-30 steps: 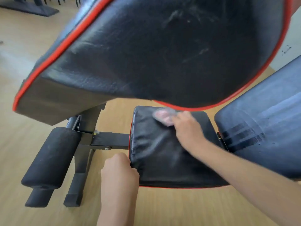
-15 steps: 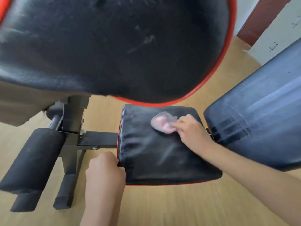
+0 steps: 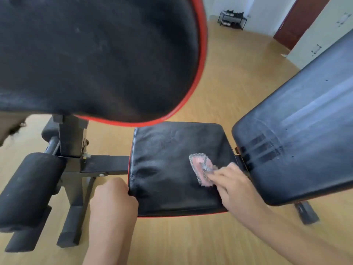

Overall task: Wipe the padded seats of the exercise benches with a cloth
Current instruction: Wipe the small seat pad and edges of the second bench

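Cloth (image 3: 202,168) lies lengthwise toward the far-left corner on seat (image 3: 172,169), right hand (image 3: 232,185) pressing

No words, brand names, numbers or signs can be read anywhere in this view. The backrest pad (image 3: 298,134) carries only three dark parallel stripes (image 3: 264,149) near its lower end; they are bare bars with no lettering beside them.

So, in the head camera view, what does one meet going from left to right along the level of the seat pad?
Foam roller → metal frame bar → left hand gripping the pad's corner → black seat pad → pink cloth → right hand → backrest pad.
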`<state>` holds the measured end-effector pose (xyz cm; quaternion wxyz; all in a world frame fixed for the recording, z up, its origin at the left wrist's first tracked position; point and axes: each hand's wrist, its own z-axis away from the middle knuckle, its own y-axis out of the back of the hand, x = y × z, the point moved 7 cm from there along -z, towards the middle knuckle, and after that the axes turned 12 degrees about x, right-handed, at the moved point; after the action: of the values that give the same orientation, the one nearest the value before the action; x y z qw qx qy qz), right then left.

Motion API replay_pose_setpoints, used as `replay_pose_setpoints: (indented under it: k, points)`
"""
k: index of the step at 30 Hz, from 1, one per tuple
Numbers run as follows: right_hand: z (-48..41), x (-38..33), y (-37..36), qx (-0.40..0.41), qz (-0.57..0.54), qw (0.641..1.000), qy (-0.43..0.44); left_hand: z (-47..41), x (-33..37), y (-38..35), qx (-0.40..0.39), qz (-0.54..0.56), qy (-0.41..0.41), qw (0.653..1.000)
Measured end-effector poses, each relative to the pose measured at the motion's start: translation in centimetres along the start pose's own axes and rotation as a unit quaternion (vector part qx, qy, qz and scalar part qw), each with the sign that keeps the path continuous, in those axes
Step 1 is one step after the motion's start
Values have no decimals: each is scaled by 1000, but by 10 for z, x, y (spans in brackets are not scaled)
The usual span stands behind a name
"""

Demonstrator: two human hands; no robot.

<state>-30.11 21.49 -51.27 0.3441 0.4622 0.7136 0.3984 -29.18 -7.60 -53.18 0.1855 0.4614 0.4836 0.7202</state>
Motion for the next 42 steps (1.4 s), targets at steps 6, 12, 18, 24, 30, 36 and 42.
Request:
replay_pose_setpoints:
  k: [6,12,18,24,30,36,42]
  points:
    - [-82,65,-28,-29,84,994,-61,3,2,0,1,-10,1,1000]
    - [-113,49,-45,27,35,976,-214,3,3,3,-4,5,5,1000]
    - [-17,-61,-18,-22,-79,992,94,3,2,0,8,24,-6,1000]
    - [-140,5,-60,37,-34,979,-199,4,-1,-3,-7,42,-7,999]
    - [-100,-90,-64,55,-119,983,-130,2,4,4,-14,52,-10,998]
    - [-53,-126,-43,-29,-158,977,140,4,4,13,-6,106,-6,994]
    - [-157,-86,-106,4,-72,991,-114,5,-5,6,-30,119,41,992]
